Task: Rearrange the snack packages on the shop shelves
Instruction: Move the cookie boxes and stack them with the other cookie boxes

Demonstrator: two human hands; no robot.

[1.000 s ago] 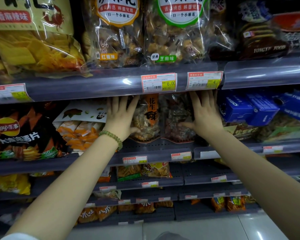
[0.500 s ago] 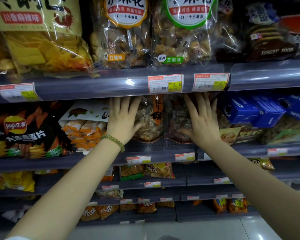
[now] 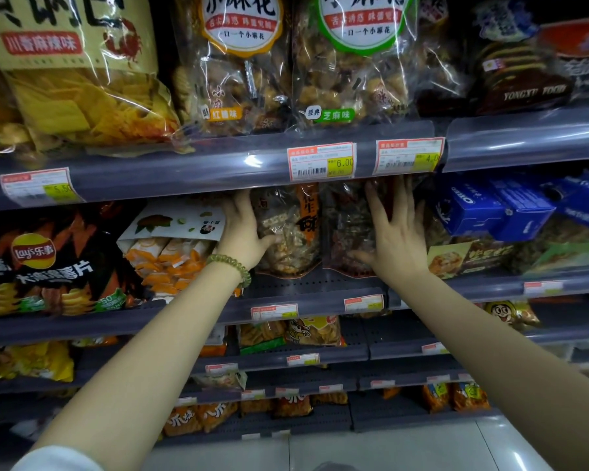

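Left hand [image 3: 244,229]: I'm seeing it gripping the peanut packet [image 3: 293,232], thumb lying across the front.
Right hand [image 3: 397,239]: spreading wide, pressing the dark packet [image 3: 346,229] beneath its palm.

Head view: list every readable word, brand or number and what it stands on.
"Lay's乐事": dark crisp bag
"川香麻辣味": yellow bag
"红糖味": orange-labelled clear bag
"芝麻味": green-labelled clear bag
"YONGYU FOOD": brown package
"OREO": blue box
"6.00": middle price tag
"5.50": left price tag
Lower shelf tags: too small to read.
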